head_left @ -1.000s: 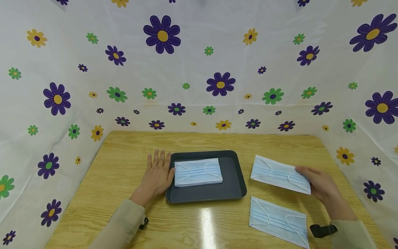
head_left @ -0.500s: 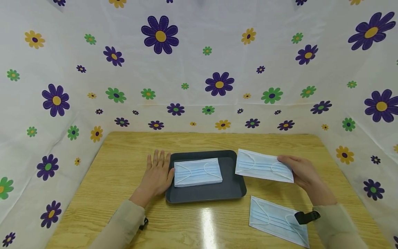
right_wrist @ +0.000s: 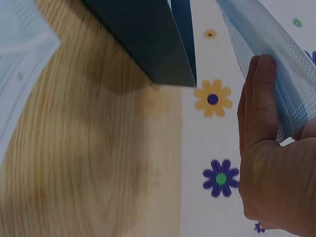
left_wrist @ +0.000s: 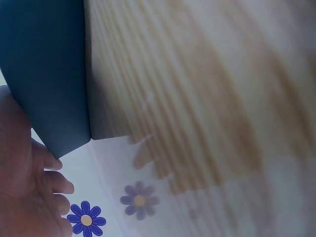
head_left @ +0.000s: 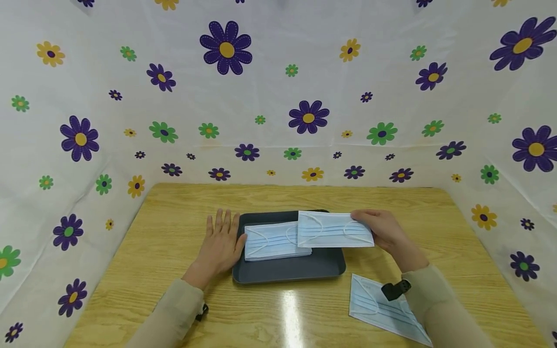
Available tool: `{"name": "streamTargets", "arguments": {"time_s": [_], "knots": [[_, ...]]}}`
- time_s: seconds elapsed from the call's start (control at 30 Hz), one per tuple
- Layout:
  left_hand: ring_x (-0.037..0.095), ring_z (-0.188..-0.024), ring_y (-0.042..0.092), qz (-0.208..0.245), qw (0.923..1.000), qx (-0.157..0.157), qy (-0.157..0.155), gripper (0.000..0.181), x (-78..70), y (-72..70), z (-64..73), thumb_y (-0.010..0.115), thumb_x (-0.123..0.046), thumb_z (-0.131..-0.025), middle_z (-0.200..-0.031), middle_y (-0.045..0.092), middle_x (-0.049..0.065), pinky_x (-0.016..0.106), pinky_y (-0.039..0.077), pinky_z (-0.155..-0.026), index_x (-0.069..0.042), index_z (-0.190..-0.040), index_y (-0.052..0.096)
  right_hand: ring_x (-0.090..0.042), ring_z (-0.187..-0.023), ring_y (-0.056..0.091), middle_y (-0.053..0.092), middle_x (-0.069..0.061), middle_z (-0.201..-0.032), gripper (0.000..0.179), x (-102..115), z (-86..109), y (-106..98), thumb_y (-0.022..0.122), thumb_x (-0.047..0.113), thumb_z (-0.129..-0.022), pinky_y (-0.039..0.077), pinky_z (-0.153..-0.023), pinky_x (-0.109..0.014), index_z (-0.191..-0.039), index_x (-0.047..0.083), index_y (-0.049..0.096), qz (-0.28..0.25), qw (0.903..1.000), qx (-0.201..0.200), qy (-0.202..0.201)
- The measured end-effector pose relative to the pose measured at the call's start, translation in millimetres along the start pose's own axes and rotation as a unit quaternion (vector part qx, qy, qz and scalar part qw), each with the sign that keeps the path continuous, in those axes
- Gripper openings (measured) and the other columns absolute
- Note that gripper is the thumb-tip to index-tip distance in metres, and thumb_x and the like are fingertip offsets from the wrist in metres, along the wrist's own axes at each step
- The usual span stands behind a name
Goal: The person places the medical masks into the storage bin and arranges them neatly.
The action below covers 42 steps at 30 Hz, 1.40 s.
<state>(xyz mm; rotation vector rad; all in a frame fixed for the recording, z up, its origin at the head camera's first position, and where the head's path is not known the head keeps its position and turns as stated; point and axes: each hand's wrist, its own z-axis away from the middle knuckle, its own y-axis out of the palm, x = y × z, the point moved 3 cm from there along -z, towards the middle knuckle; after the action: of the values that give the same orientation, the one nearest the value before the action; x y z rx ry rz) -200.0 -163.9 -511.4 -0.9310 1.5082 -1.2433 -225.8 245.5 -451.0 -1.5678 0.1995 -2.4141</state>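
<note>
My right hand pinches the right end of a light blue face mask with white ear loops. In the head view this mask overlaps the right part of a mask stack lying in a dark grey tray. Seen from the right wrist, straight fingers lie under the held face mask. My left hand rests with fingers spread at the tray's left side, its thumb at the rim. Another face mask lies on the table below the right forearm, which partly covers it.
The tray stands on a wood-grain table. A white cloth printed with flowers hangs at the back and both sides. Black straps with small devices sit at both wrists, the right one a black wrist camera.
The right hand has carried the face mask leftward from the table's right side to over the tray. My left hand, the tray and the mask on the table have stayed in place.
</note>
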Motion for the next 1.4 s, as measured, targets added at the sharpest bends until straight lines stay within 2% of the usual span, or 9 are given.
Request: {"name": "streamTargets", "arguments": {"time_s": [0.2, 0.4, 0.9, 1.13, 1.4], "knots": [[0.049, -0.162, 0.009, 0.003, 1.0000, 0.003, 0.001, 0.071, -1.3, -1.0, -1.2, 0.036, -0.045, -0.114, -0.172, 0.020, 0.030, 0.068, 0.004, -0.129, 0.001, -0.167, 0.023, -0.012, -0.090, 0.070, 0.065, -0.025, -0.137, 0.057, 9.9, -11.5, 27.4, 0.066, 0.027, -0.105, 0.062, -0.079, -0.022, -0.147, -0.009, 0.056, -0.013, 0.9996, 0.018, -0.015], [0.049, -0.162, 0.010, -0.003, 1.0000, 0.004, 0.001, 0.071, -0.1, -0.1, -2.5, 0.035, -0.045, -0.114, -0.172, 0.020, 0.031, 0.068, 0.004, -0.129, 0.001, -0.167, 0.022, -0.015, -0.092, 0.069, 0.063, -0.028, -0.137, 0.051, 19.9, -20.5, 47.1, 0.066, 0.022, -0.104, 0.061, -0.079, -0.023, -0.143, -0.010, 0.059, -0.014, 0.9989, 0.032, -0.031], [0.050, -0.162, 0.008, -0.005, 0.9998, 0.018, -0.001, 0.071, -0.6, -1.3, -1.3, 0.035, -0.044, -0.114, -0.172, 0.018, 0.031, 0.069, 0.004, -0.129, 0.002, -0.167, 0.021, -0.020, -0.095, 0.070, 0.066, -0.028, -0.135, 0.049, 23.7, -40.8, 91.4, 0.070, 0.019, -0.101, 0.064, -0.089, -0.035, -0.140, -0.009, 0.062, -0.020, 0.9992, 0.035, -0.009], [0.049, -0.162, 0.008, -0.010, 0.9998, 0.019, -0.002, 0.071, 0.1, -0.1, -1.3, 0.034, -0.044, -0.114, -0.172, 0.017, 0.031, 0.069, 0.003, -0.129, 0.001, -0.167, 0.021, -0.015, -0.086, 0.069, 0.071, -0.024, -0.122, 0.045, 22.8, -44.2, 108.9, 0.071, 0.015, -0.100, 0.063, -0.076, -0.026, -0.136, -0.012, 0.065, -0.035, 0.9984, 0.042, -0.013], [0.050, -0.162, 0.009, -0.011, 0.9998, 0.019, 0.000, 0.071, -0.7, -1.6, -1.2, 0.034, -0.045, -0.115, -0.172, 0.018, 0.031, 0.069, 0.004, -0.129, 0.001, -0.167, 0.021, -0.012, -0.079, 0.069, 0.074, -0.020, -0.115, 0.037, 24.5, -44.3, 123.9, 0.072, 0.015, -0.098, 0.061, -0.069, -0.024, -0.126, -0.009, 0.072, -0.017, 0.9984, 0.049, -0.022]]}}
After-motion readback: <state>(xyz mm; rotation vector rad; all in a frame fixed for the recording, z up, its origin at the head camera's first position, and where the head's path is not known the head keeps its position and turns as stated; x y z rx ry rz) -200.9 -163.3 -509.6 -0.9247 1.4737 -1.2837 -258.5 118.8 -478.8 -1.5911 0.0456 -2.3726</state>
